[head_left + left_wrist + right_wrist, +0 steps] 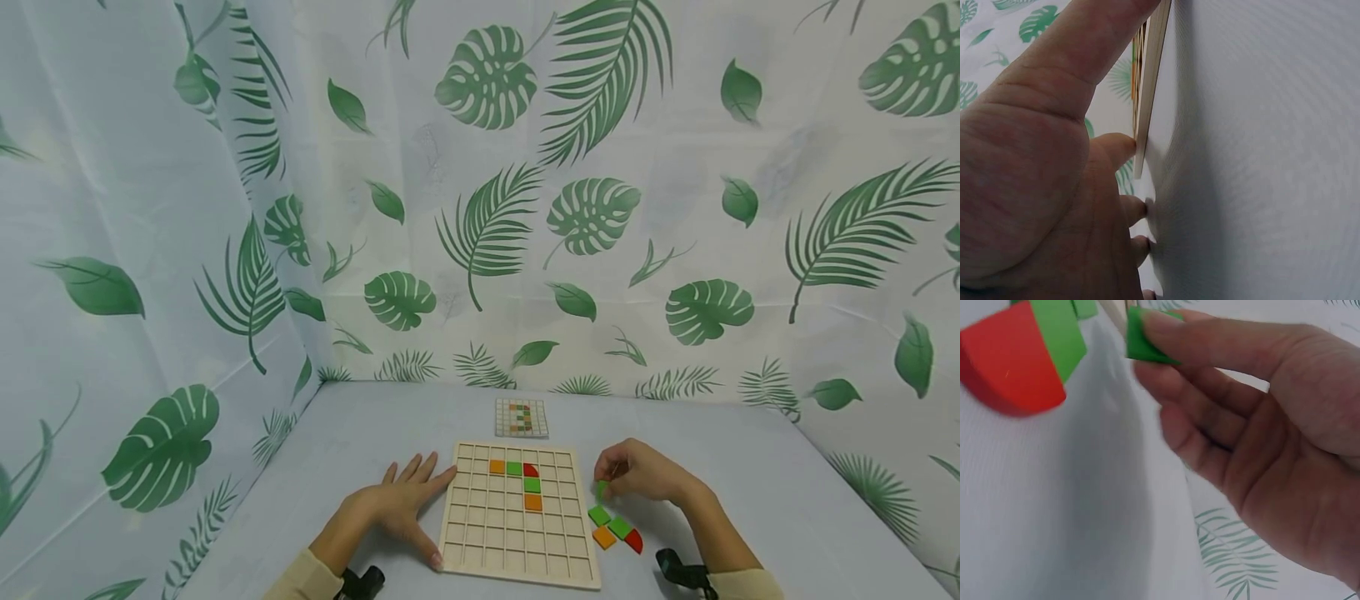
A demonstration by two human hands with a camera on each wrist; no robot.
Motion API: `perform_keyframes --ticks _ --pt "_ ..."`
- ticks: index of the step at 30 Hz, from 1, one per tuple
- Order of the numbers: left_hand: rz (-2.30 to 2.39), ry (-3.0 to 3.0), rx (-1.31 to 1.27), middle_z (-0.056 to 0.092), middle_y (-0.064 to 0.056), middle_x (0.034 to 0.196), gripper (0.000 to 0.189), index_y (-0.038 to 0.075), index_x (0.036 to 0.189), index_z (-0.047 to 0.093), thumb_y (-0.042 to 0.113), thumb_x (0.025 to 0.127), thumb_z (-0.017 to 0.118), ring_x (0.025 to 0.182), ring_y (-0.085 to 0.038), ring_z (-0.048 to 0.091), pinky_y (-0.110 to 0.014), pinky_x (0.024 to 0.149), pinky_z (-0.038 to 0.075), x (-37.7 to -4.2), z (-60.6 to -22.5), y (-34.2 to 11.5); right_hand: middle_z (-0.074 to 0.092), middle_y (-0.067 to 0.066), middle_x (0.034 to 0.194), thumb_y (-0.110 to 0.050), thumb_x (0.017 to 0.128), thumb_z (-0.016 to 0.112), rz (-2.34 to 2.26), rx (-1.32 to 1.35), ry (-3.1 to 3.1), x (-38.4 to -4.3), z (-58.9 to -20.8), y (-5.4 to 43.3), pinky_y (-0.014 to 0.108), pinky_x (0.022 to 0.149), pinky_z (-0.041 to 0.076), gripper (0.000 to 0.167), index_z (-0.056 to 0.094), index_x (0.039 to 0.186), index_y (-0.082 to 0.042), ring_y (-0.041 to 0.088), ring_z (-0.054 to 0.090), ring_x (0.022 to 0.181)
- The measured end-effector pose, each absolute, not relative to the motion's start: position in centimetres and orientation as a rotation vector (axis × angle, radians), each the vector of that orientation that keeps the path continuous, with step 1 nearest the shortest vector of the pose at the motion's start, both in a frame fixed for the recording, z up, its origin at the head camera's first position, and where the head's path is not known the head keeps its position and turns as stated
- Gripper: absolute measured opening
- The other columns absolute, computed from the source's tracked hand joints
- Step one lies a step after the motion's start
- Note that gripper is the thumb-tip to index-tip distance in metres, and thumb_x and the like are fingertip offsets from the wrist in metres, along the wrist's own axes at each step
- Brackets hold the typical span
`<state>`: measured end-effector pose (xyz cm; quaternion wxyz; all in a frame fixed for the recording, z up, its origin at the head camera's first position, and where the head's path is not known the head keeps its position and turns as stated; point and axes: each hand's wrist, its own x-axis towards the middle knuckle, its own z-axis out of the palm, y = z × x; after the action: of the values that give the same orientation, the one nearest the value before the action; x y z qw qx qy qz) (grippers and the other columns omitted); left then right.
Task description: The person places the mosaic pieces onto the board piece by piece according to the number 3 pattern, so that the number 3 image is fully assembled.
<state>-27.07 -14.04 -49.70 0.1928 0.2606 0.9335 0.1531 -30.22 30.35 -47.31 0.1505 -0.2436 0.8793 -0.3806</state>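
Observation:
A wooden grid board (487, 550) lies on the table with orange, green and red tiles set in some of its upper squares. My left hand (401, 504) is spread at the board's left side, with thumb and index finger touching its edge; the left wrist view shows the fingers (1116, 150) straight beside the board's rim (1152, 81). To the right of the board, my right hand (647, 473) pinches a green square tile (1144, 340) between thumb and fingers. Below it lie loose tiles: green ones (619, 527), an orange square (603, 537) and a red quarter-round (634, 541).
A small card (521, 418) printed with a coloured grid pattern lies behind the board. A leaf-patterned curtain (570, 333) hangs along the back and left of the white table (420, 408). Dark wrist cameras (678, 569) sit on both wrists.

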Motion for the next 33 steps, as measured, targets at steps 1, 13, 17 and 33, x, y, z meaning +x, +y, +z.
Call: perform_keyframes --ticks 1,13,17,33 --pt "0.429 2.62 0.734 0.004 -0.015 0.176 0.132 0.034 0.168 0.016 0.071 0.064 0.089 0.162 -0.041 0.0 -0.073 0.123 0.002 -27.1 -49.7 -14.0 0.072 0.004 0.087 -0.004 0.086 0.081 -1.098 -0.693 2.552 -30.3 -47.2 30.3 0.027 0.067 0.054 0.01 0.077 0.095 -0.005 0.017 0.061 0.078" --pt "0.453 2.612 0.724 0.004 -0.016 0.176 0.132 0.032 0.168 0.017 0.07 0.064 0.089 0.162 -0.042 0.0 -0.073 0.123 0.001 -26.8 -49.5 -14.1 0.073 0.005 0.094 -0.011 0.093 0.077 -1.21 -0.712 2.665 -31.3 -46.1 26.6 0.04 0.066 0.059 0.02 0.078 0.111 -0.001 0.032 0.07 0.079" --pt "0.442 2.616 0.734 0.004 -0.016 0.176 0.132 0.032 0.168 0.017 0.071 0.065 0.089 0.162 -0.043 0.0 -0.073 0.123 0.002 -26.7 -49.5 -14.0 0.075 0.006 0.098 -0.012 0.094 0.076 -1.262 -0.749 2.647 -31.6 -45.8 24.9 0.037 0.069 0.06 0.022 0.078 0.113 0.0 0.033 0.073 0.082" --pt "0.453 2.6 0.733 0.004 -0.016 0.176 0.133 0.033 0.168 0.017 0.074 0.063 0.088 0.162 -0.043 -0.001 -0.074 0.123 0.002 -26.7 -49.0 -14.1 0.075 0.006 0.101 -0.011 0.098 0.072 -1.334 -0.873 2.617 -31.7 -46.2 20.1 0.045 0.075 0.061 0.017 0.079 0.114 -0.011 0.035 0.074 0.087"
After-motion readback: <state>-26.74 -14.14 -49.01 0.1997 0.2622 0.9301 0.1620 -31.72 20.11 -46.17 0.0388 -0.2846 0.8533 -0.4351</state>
